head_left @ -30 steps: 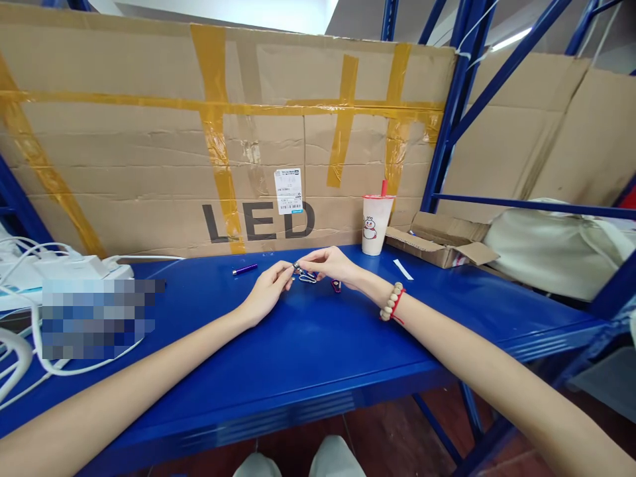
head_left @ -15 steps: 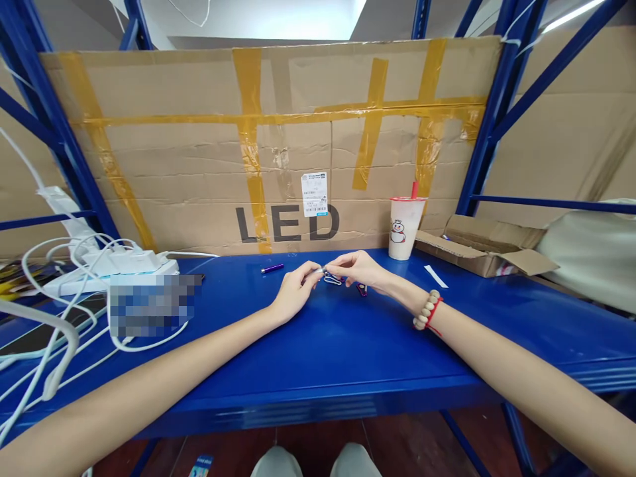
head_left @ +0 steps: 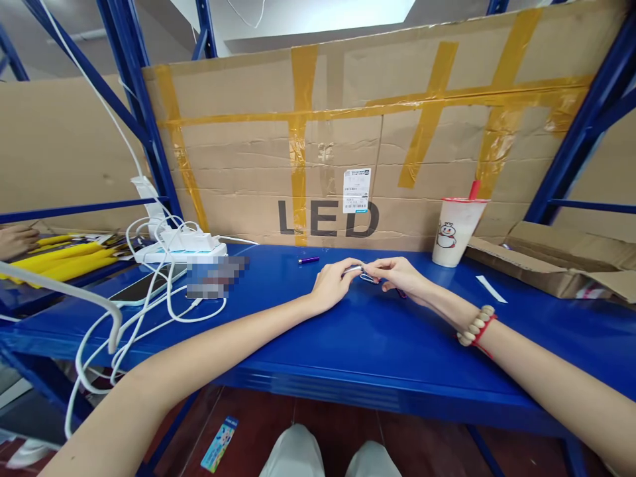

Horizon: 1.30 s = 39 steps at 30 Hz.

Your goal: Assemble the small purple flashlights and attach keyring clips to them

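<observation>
My left hand (head_left: 332,286) is closed, its thumb and fingers pinching a small silver cylinder (head_left: 352,269) above the blue table (head_left: 318,351). My right hand (head_left: 400,277) meets it from the right, fingertips pressed together at the cylinder's other end. Below the right fingertips hangs a shiny metal clip (head_left: 366,278), partly covered. A small dark purple piece (head_left: 401,293) shows beneath the right palm; most of it is hidden. To the left of both hands a short purple tube (head_left: 309,260) lies on the table.
A cup with red straw (head_left: 458,232), a white strip (head_left: 491,289) and an open cardboard box (head_left: 541,271) are right. Left are a power strip (head_left: 183,252), tangled white cables, a phone (head_left: 144,286) and another person's hand (head_left: 17,242) near yellow items. A cardboard panel (head_left: 223,172) stands behind.
The camera has turned left, so the scene sits further right and the other person's hand has come into view. Both my hands stay together on the silver cylinder, which now shows more plainly.
</observation>
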### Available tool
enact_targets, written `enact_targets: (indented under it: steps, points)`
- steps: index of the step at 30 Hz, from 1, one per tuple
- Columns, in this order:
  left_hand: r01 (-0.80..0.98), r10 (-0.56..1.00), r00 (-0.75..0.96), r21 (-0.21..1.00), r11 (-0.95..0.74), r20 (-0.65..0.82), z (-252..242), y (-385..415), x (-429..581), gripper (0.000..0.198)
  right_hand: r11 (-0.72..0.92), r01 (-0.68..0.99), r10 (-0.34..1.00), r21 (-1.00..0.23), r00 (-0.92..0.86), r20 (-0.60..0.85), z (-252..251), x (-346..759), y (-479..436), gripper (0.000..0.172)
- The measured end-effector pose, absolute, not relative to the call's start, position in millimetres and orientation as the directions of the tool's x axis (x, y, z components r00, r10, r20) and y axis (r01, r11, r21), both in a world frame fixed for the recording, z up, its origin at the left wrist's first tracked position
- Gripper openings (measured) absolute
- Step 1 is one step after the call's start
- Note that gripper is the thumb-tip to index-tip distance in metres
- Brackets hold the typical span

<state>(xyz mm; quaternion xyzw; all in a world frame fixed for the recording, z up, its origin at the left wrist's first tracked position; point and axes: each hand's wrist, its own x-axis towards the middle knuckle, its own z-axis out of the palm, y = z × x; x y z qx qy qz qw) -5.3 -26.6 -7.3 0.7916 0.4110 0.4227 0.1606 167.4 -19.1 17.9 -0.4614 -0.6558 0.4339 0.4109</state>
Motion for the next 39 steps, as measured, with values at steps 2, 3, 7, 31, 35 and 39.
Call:
enact_targets:
  steps: [2, 3, 7, 31, 35, 39]
  points:
    - [0.490, 0.793, 0.285, 0.629, -0.604, 0.539, -7.1, -25.9, -5.5, 0.024, 0.229, 0.254, 0.955, -0.940, -0.248, 0.165, 18.9, 165.2, -20.3, 0.044]
    - [0.474, 0.799, 0.270, 0.649, -0.596, 0.537, -7.3, -25.2, -5.5, 0.024, 0.254, 0.265, 0.949, -0.930, -0.254, 0.187, 19.4, 164.6, -20.3, 0.045]
    - [0.411, 0.831, 0.231, 0.724, -0.555, 0.506, -8.1, -22.4, -4.6, 0.025, 0.412, 0.367, 0.908, -0.834, -0.248, 0.339, 20.4, 166.5, -15.5, 0.052]
    - [0.359, 0.781, 0.429, 0.708, -0.608, 0.453, -3.4, -30.2, -2.1, 0.017, 0.632, 0.448, 0.774, -0.632, -0.400, 0.491, 17.3, 182.7, -5.6, 0.034]
    - [0.356, 0.784, 0.412, 0.710, -0.607, 0.464, -4.9, -29.0, -2.6, 0.017, 0.511, 0.441, 0.854, -0.738, -0.357, 0.378, 19.8, 180.5, -10.5, 0.043]
    - [0.378, 0.780, 0.402, 0.689, -0.619, 0.480, -5.7, -27.6, -2.9, 0.014, 0.471, 0.431, 0.873, -0.770, -0.350, 0.339, 20.6, 179.7, -11.6, 0.046]
